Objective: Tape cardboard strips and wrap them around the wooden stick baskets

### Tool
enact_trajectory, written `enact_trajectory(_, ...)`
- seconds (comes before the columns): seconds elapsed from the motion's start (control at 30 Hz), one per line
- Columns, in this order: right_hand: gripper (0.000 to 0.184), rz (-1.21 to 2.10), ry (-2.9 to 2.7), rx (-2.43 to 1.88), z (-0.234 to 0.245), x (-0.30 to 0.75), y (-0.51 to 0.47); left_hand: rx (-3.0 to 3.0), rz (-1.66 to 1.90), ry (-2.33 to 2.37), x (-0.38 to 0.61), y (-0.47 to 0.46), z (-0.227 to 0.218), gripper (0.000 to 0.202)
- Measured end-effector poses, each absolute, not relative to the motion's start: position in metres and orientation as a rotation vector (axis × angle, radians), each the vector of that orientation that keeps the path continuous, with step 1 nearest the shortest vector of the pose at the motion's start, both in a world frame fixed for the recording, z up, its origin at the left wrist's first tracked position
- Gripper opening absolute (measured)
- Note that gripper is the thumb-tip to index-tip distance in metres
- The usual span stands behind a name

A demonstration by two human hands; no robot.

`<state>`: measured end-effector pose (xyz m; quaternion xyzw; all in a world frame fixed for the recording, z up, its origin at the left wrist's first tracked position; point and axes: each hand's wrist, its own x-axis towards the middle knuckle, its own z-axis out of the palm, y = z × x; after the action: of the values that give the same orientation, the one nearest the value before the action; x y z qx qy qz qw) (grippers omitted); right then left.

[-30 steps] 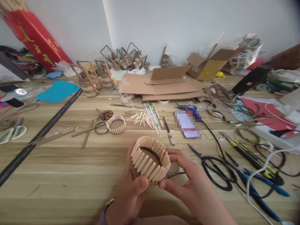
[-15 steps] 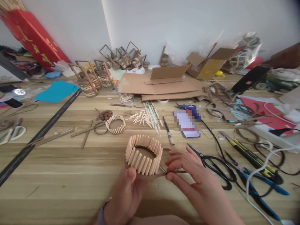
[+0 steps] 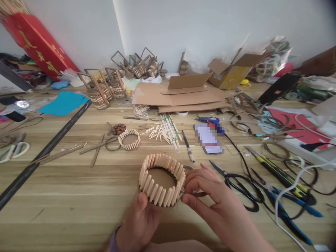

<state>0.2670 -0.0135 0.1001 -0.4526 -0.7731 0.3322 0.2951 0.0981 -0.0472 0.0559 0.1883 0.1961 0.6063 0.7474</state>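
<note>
A round basket of pale wooden sticks [image 3: 160, 180] with a brown cardboard inside is held over the table's near edge, its mouth turned toward me. My left hand [image 3: 140, 222] grips it from below, thumb on the stick wall. My right hand [image 3: 207, 194] pinches a thin brown cardboard strip [image 3: 199, 193] against the basket's right side. A smaller stick ring [image 3: 129, 139] lies farther back on the wooden table [image 3: 65, 196].
Black scissors [image 3: 237, 183], a yellow knife [image 3: 273, 169], blue pliers and cords lie right of my hands. A phone [image 3: 209, 139], glue gun [image 3: 210, 121], loose sticks, cardboard sheets [image 3: 181, 96] and finished baskets [image 3: 101, 92] sit behind. A black ruler [image 3: 44, 154] runs at left.
The basket has tipped so its mouth faces me more and sits slightly lower. My right hand moved in from the strip's end to press against the basket's right side.
</note>
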Motion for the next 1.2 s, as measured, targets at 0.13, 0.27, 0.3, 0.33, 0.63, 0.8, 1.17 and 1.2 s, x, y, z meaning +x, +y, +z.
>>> enact_trajectory(0.13, 0.013, 0.893, -2.061, -1.177, 0.103, 0.266, -0.014, 0.452, 1.31, 0.484, 0.099, -0.048, 0.056, 0.07)
enact_trajectory(0.27, 0.016, 0.986, -1.992, -1.159, 0.105, 0.265, -0.014, 0.499, 1.353, 0.551, 0.1, -0.05, 0.051, 0.074)
enact_trajectory(0.3, 0.016, 1.006, -1.98, -1.152, 0.105, 0.264, -0.014, 0.503, 1.37, 0.563, 0.101, -0.05, 0.051, 0.074)
enact_trajectory(0.33, 0.016, 1.026, -1.977, -1.141, 0.105, 0.264, -0.014, 0.503, 1.384, 0.573, 0.101, -0.05, 0.051, 0.074)
enact_trajectory(0.63, 0.017, 1.114, -1.852, -1.171, 0.092, 0.256, -0.015, 0.481, 1.548, 0.842, 0.102, -0.044, 0.051, 0.063)
enact_trajectory(0.8, 0.017, 1.068, -1.78, -1.13, 0.086, 0.251, -0.019, 0.629, 1.602, 0.849, 0.104, -0.048, 0.051, 0.073)
enact_trajectory(1.17, 0.015, 0.825, -1.899, -1.155, 0.085, 0.252, -0.027, 0.745, 1.579, 0.989, 0.104, -0.052, 0.056, 0.098)
enact_trajectory(1.2, 0.015, 0.824, -1.906, -1.15, 0.086, 0.252, -0.027, 0.722, 1.595, 0.997, 0.105, -0.052, 0.057, 0.098)
